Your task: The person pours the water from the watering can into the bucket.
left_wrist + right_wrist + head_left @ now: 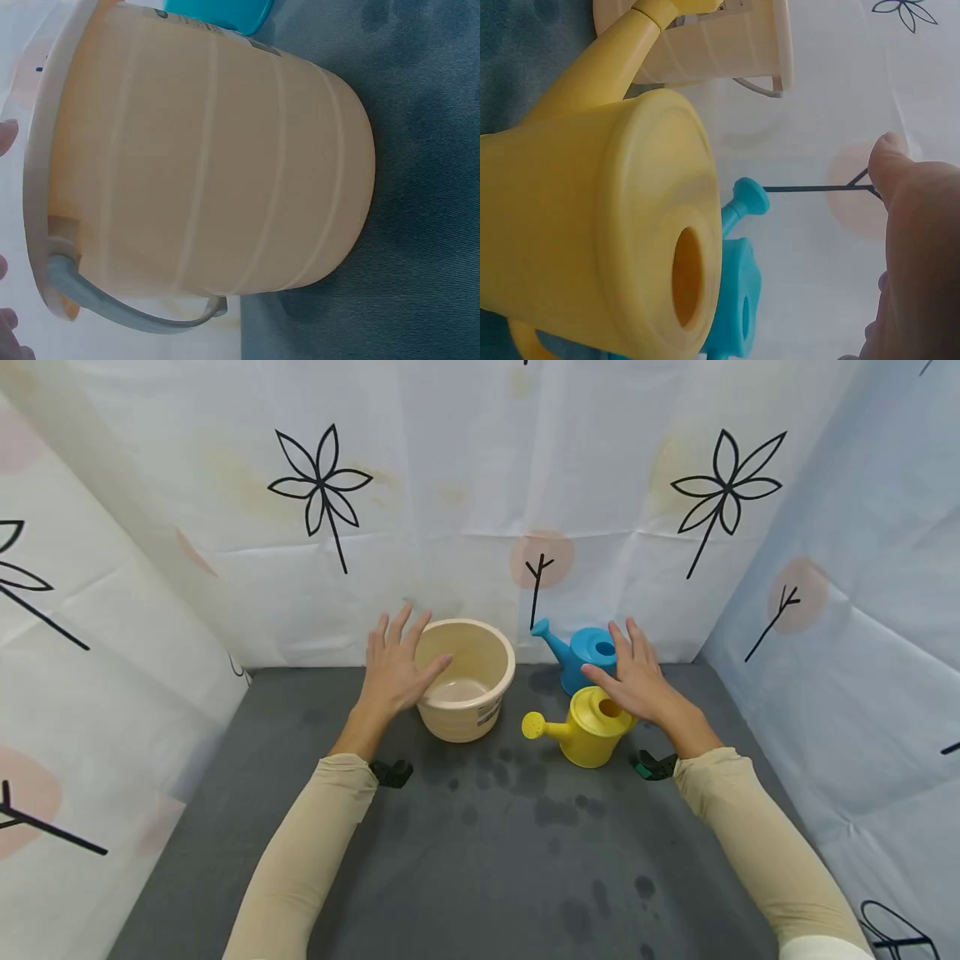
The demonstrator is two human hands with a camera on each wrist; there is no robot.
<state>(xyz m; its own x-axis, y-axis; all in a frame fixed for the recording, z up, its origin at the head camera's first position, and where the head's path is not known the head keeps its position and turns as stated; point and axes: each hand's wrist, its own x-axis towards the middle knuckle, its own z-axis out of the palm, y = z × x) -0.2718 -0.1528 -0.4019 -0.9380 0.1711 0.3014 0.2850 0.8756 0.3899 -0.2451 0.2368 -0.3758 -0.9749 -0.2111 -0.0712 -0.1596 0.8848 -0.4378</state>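
A cream plastic bucket (459,722) stands upright at the back of the dark table, and its grey handle (120,307) hangs down the side in the left wrist view. My left hand (395,672) hovers at the bucket's left rim with fingers spread, holding nothing. To the right stand a yellow watering can (588,735) and, behind it, a blue watering can (573,672), both with spouts pointing left. Above the two cans is my right hand (637,681), its fingers extended and nothing in them. It overlaps the blue can's right edge in the head view.
White cloth walls (450,468) with black flower drawings enclose the table (480,877) at the back and both sides. Dark wet spots (555,812) mark the table in front of the cans. A dark wrist device (392,773) shows at the left sleeve.
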